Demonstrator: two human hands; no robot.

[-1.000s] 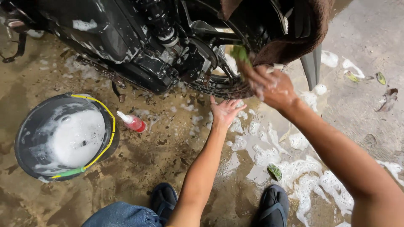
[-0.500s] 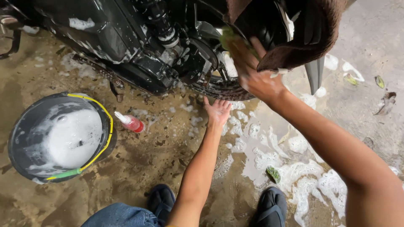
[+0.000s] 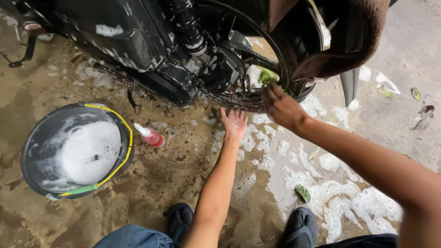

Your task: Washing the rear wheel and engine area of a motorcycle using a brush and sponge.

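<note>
A black motorcycle (image 3: 138, 41), streaked with suds, fills the top of the view. My right hand (image 3: 281, 106) grips a green sponge (image 3: 266, 76) and presses it against the rear wheel (image 3: 257, 98) near the chain. My left hand (image 3: 234, 123) hangs below the wheel with palm up and fingers spread, holding nothing. A brown towel (image 3: 349, 41) is draped over the back of the bike.
A black bucket (image 3: 34, 138) of soapy water with a yellow handle stands at the left. A red squeeze bottle (image 3: 149, 135) lies beside it on the wet concrete. Foam (image 3: 340, 202) and leaves are scattered at the right. My dark sandals (image 3: 298, 227) are at the bottom.
My right hand moved the sponge down from the upper wheel to the lower rim near the chain. The left hand stayed below the wheel.
</note>
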